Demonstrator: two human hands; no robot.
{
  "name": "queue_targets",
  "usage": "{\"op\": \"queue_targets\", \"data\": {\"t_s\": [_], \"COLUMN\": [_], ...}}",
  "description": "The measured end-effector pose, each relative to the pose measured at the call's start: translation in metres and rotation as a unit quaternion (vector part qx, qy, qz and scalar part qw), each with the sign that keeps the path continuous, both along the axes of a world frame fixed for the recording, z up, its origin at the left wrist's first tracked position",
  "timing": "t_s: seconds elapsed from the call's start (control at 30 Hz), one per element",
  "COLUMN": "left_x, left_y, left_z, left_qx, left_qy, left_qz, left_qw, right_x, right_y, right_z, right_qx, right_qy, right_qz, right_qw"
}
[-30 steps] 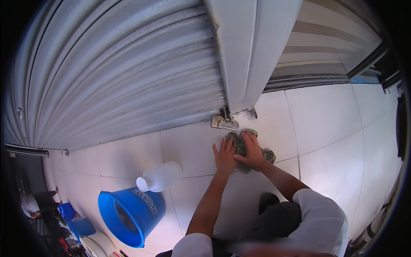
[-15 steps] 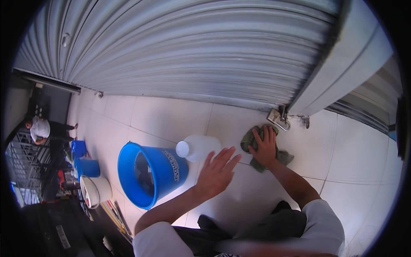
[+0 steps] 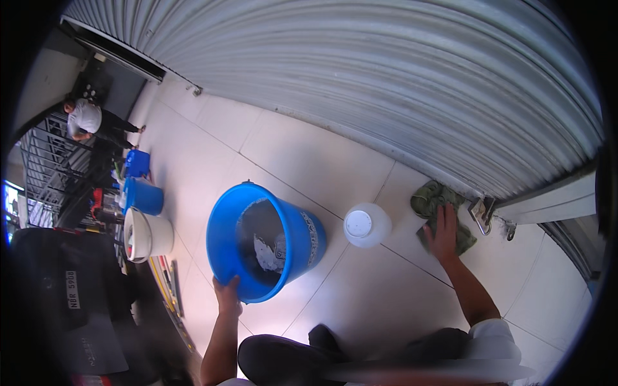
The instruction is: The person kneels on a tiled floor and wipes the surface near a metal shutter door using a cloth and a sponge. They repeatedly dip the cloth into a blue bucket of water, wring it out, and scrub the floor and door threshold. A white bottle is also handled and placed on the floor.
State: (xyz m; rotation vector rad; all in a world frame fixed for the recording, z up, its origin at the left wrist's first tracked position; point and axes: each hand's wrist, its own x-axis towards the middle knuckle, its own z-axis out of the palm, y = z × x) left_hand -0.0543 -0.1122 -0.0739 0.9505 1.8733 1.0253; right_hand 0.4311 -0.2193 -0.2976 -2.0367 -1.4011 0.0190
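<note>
Student: Where does the green cloth (image 3: pixel 428 198) lie?

Teacher: Bunched on the tiled floor (image 3: pixel 360 293), partly covered by the right hand (image 3: pixel 443 237). That grip is wide, its fingers spread over the fabric.

Student: And the left hand (image 3: pixel 226 296)?

Teacher: Its grip holds the rim of the large blue bucket (image 3: pixel 306 238), at the rim's near, left part. Dark contents with a pale patch show inside.

Student: What stands between cloth and bucket?

Teacher: A capped white container (image 3: pixel 370 226), apart from both. Just beside the cloth, on its right, is a metal padlock (image 3: pixel 481 214), near the foot of the ribbed grey shutter (image 3: pixel 386 77).

Student: And farther out, at left?

Teacher: A white bucket (image 3: pixel 162 235), a smaller blue bucket (image 3: pixel 145 197) behind it, a dark vehicle (image 3: pixel 48 257), and, beyond, another person (image 3: pixel 87 119) in a pale top and dark trousers.
</note>
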Motion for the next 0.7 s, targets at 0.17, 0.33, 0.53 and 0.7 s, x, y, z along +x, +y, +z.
{"op": "queue_targets", "data": {"t_s": [0.17, 0.33, 0.53, 0.7], "left_x": [-0.018, -0.04, -0.069, -0.093], "left_y": [0.031, 0.072, 0.122, 0.164], "left_z": [-0.009, -0.006, -0.006, -0.01], "left_qx": [0.052, 0.049, 0.05, 0.059], "left_qy": [-0.065, -0.06, -0.058, -0.098], "left_qz": [0.061, 0.043, 0.037, 0.021], "left_qw": [0.995, 0.996, 0.996, 0.993], "right_x": [0.014, 0.003, -0.009, -0.004], "right_y": [0.052, 0.117, 0.166, 0.188], "right_z": [0.002, 0.01, 0.007, 0.043], "right_qx": [-0.076, -0.14, -0.125, -0.365], "right_qy": [0.034, 0.004, 0.035, 0.062], "right_qz": [0.117, 0.198, 0.257, 0.244], "right_qw": [0.99, 0.97, 0.958, 0.896]}}
